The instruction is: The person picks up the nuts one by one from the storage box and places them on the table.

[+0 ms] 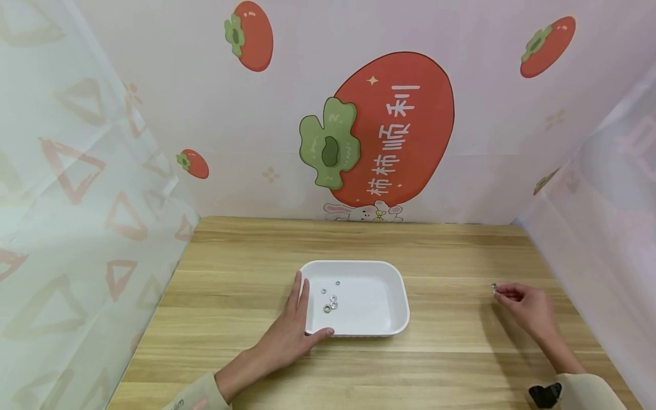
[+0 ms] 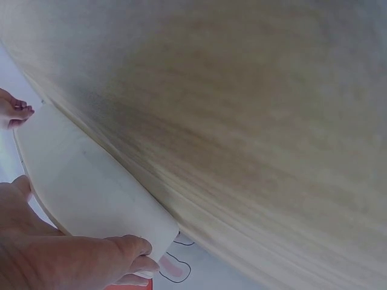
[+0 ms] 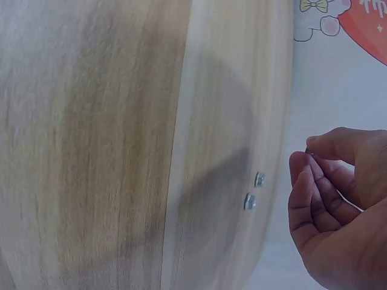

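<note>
Left hand: mine lay outstretched along the left side of the shallow white rectangular tray, thumb at its near rim.
Right hand: my fingertips pinched a tiny metal piece, mostly hidden, to the right of the tray and well apart from it.
Piece's handling: I judged it hard, light and easily dropped, best held by its edges.
Tray's handling: it looked light, smooth and stiff; I favoured the rim.
Small metal rings: five lay loose inside, towards the left.
Silver nut-like pieces: two sat on the pale wood-grain worktop.
Backdrop: pale, printed with red persimmons.
</note>
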`<state>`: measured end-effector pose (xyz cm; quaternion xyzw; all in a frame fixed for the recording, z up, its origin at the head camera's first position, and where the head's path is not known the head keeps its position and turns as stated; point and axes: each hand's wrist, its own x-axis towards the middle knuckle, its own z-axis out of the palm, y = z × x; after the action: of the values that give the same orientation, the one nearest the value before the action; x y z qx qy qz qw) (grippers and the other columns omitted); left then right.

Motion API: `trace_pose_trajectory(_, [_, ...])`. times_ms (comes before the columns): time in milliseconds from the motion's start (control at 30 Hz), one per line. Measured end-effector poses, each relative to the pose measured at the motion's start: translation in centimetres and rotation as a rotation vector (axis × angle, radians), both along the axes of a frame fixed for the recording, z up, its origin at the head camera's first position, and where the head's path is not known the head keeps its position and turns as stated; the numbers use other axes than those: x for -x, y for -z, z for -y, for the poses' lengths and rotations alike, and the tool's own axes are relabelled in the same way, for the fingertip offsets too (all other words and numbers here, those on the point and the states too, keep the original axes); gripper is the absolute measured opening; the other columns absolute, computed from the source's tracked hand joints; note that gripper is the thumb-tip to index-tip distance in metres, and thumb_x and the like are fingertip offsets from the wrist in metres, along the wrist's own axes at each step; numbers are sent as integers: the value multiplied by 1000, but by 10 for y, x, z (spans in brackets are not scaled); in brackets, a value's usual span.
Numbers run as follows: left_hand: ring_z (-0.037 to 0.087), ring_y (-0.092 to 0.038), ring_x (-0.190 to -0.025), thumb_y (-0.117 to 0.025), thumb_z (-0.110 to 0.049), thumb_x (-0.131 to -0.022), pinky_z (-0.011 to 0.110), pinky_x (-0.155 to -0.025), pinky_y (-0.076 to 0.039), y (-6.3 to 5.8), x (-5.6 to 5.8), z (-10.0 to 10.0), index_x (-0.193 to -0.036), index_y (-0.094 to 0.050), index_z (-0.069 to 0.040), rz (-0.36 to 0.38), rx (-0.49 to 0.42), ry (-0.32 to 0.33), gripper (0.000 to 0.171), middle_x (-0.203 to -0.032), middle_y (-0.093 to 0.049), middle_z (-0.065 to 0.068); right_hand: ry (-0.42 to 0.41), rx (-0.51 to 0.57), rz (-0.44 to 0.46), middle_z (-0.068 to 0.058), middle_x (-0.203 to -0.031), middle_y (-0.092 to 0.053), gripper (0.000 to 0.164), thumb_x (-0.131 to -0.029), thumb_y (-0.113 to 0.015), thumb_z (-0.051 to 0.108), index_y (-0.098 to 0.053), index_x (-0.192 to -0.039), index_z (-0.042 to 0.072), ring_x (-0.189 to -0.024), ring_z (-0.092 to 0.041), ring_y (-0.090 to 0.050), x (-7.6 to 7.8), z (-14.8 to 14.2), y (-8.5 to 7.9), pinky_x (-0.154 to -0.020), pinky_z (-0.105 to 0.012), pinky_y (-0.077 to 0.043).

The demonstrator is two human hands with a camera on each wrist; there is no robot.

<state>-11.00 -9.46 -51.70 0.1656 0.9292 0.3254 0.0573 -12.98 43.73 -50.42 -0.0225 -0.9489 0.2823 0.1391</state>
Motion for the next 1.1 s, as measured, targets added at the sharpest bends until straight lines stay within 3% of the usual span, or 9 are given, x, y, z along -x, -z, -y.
trace_pose_trajectory(233, [35,-25,-159,-71,-65,-94,50,-115,-45,0,0,0,-170,-3,-4,2,5,5,119,-175,25,-1,-38,-119,-74,-10,-75,-75,4,-87,-81,0,-79,-88,-2,-59,8,-51,0,-4,4,-52,-21,-41])
trace_pose_trajectory(667, [36,-26,-158,-72,-63,-94,51,-114,-46,0,0,0,-170,-3,-4,-3,11,1,118,-176,24,1,-68,-212,-34,-3,-70,-71,7,-83,-80,-3,-76,-79,0,-59,-1,-54,0,-9,10,-53,-25,-44])
trace_pose_trajectory(1100, [36,-27,-158,-68,-67,-94,50,-114,-46,0,0,0,-170,-2,-5,1,14,4,119,-176,24,1,-81,-266,-16,-9,-72,-72,6,-81,-80,-4,-75,-79,0,-61,-20,-63,-1,-8,13,-53,-32,-47])
